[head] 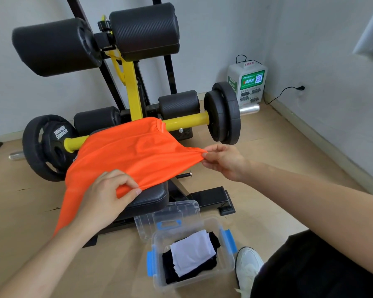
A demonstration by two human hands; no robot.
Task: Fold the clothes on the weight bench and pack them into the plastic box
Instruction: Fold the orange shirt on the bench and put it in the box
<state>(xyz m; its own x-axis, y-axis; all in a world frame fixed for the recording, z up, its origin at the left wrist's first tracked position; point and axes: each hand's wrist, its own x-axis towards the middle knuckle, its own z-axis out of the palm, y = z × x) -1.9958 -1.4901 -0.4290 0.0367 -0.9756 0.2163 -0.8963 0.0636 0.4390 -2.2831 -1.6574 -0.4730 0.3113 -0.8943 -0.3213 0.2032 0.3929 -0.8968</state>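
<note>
Pinched by left hand [103,196] at near edge of bench [151,200], by right hand [223,161] off its right edge: orange shirt [127,151], hiding most padding.

An orange shirt [129,151] lies spread over the black seat pad of the weight bench [153,197], its left side hanging down past the pad (the near and right edges are pinched and lifted). On the floor just before the bench stands the clear plastic box [229,265], open, with a folded white garment [192,252] on black clothes [170,268].
</note>
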